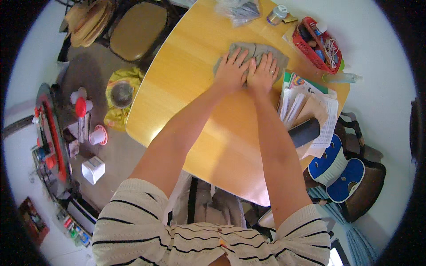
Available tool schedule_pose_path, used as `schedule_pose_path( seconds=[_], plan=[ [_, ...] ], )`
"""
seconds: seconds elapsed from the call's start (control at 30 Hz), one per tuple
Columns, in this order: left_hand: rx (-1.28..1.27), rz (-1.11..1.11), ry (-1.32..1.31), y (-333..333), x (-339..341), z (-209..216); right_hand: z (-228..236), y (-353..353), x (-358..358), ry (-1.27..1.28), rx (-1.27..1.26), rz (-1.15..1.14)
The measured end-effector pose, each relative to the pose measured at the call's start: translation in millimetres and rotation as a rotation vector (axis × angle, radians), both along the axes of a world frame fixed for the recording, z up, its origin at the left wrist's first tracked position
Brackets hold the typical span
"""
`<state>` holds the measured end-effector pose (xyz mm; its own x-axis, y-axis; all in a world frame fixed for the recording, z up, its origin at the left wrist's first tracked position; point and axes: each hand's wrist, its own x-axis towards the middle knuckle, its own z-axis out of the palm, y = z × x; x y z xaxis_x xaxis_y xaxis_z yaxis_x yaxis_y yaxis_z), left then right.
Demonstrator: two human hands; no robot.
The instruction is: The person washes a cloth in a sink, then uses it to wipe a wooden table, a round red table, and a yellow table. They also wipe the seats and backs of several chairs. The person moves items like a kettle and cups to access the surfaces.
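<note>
Left hand (231,74) and right hand (262,80) flat on a rumpled grey-green fabric cloth (278,55)

Both palms press down side by side, fingers parted and stretched forward; from where I stand, I can't tell whether the thumbs actually touch. A small ring (272,72) shows on the right hand. The cloth beneath is matte, soft-looking and creased, irregular in outline, its far edge showing beyond the fingertips. It lies toward the far side of a glossy yellow wood-grain desk (195,57) with a curved edge.

Beyond the right hand stands a red plastic basket (310,53) with pierced walls, a thin white cable (330,52) looped loosely inside. Near it is a squat, see-through jar with a pale lid (277,15) and, farther left, a crinkled clear plastic bag (242,12). Close by the right forearm spreads a loose pile of white and tan papers (327,111), edges splayed, with a smooth black oblong case (304,132) on top. Cream knit sleeves (140,208), thinly striped in black, end in ribbed cuffs. Left of the desk, a round metal bowl (122,94) sits amid wrinkled, shiny yellow plastic (116,119).
</note>
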<state>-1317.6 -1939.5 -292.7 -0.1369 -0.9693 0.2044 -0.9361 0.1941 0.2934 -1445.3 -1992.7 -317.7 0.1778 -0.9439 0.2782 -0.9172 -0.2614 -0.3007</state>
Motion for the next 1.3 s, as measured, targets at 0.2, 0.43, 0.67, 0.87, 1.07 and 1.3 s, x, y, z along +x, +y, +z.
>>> schedule_pose_path(
  seconds=[0.2,0.43,0.67,0.87,1.07,1.3],
  plan=[
    [0.18,0.058,0.049,180,-29,15,8,162,-37,0.122,0.111,0.219],
    [0.362,0.146,0.187,375,-45,40,26,343,-70,0.172,0.352,0.455],
    [0.257,0.293,0.016,389,22,30,40,367,0,0.13,0.334,0.509],
    [0.211,0.333,-0.026,347,116,24,32,324,106,0.131,0.26,0.437],
    [0.218,0.067,0.032,286,196,20,26,287,167,0.173,0.223,0.224],
    [0.101,-0.161,0.179,236,233,9,21,268,193,0.173,0.156,0.023]
  ],
)
